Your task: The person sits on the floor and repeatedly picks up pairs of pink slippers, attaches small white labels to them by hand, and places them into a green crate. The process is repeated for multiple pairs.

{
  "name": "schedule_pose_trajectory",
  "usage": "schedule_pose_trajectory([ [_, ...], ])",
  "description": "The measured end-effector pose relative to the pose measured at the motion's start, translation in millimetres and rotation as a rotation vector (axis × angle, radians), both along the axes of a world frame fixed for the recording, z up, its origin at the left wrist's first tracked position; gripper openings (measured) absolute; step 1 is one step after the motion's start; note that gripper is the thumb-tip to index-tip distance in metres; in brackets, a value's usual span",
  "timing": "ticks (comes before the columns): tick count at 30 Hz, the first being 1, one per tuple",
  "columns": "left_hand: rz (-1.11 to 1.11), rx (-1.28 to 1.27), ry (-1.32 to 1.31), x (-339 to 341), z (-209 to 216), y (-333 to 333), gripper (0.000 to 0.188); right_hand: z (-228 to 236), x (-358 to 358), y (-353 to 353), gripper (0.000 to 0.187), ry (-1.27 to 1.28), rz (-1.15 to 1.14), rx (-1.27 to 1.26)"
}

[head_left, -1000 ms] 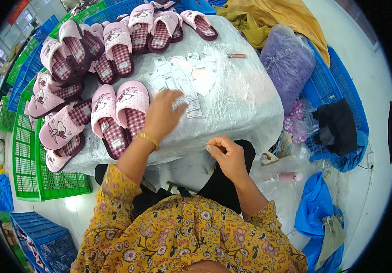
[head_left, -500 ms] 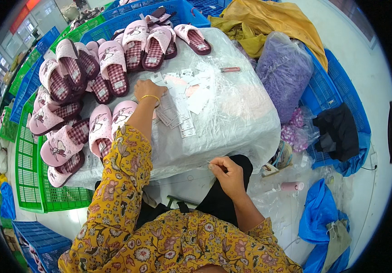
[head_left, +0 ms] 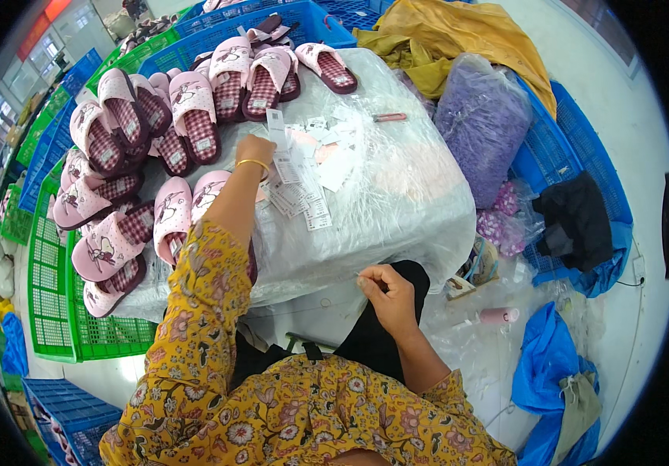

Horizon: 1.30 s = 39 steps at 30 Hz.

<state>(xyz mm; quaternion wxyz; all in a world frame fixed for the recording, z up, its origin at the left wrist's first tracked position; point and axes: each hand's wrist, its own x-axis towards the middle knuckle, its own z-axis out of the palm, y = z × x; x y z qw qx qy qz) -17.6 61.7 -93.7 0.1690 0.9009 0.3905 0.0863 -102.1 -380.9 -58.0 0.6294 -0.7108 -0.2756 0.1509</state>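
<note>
Desk (head_left: 397,217): a bulky block wrapped in clear crinkled plastic sheet, ringed by blue and green plastic crates (head_left: 47,287) on a pale floor; purple bagged bundle (head_left: 482,132) and mustard-yellow cloth (head_left: 459,39) off to your right. Pink slippers with checked maroon insoles (head_left: 195,116) lie in rows along the far-left edge, a few more at your left elbow. Scatter of small white paper tags (head_left: 303,182) sits mid-desk, spread loosely, strips running roughly away from you. Your left hand (head_left: 255,149) is stretched out over the tags' left margin, fingers curled down onto one, its long axis standing upright away from you; grip looks pinched, though what's under the fingers is hidden. Your right hand (head_left: 387,293) hangs well back at the near desk edge, loosely closed, thumb and forefinger pinching something thin — too small to tell. Left hand is far nearer the tags.
</note>
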Motion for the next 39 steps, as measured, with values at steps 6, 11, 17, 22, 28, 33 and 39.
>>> schedule_pose_trajectory([
  [6, -0.238, -0.505, -0.612, -69.6, 97.8, -120.3, 0.015, 19.1, 13.3, 5.0, 0.013, -0.266, -0.113, 0.093],
  [11, -0.343, -0.774, -0.699, -135.1, 97.9, -201.6, 0.018, 38.3, 15.6, 54.1, 0.015, -0.126, -0.088, 0.246],
  [17, -0.339, -1.062, -0.831, -178.2, 88.0, -248.4, 0.02, 40.2, -9.2, 72.2, 0.011, -0.092, -0.144, 0.204],
  [22, -0.307, -1.234, -0.703, -196.9, 73.6, -252.8, 0.013, 43.0, -15.9, 65.8, 0.011, -0.295, -0.142, 0.125],
  [28, -0.36, -1.089, -0.63, -209.0, 83.2, -249.6, 0.007, 53.8, -22.0, 47.4, 0.014, -0.981, -0.209, 0.004],
  [33, -0.581, -0.82, -0.631, -214.0, 76.0, -247.3, 0.008, 51.6, -23.2, 42.7, 0.018, -0.96, -0.053, 0.041],
  [39, -0.527, -0.798, -0.667, -217.6, 88.9, -264.3, 0.014, 41.4, -34.9, 36.5, 0.015, -0.83, -0.056, 0.101],
])
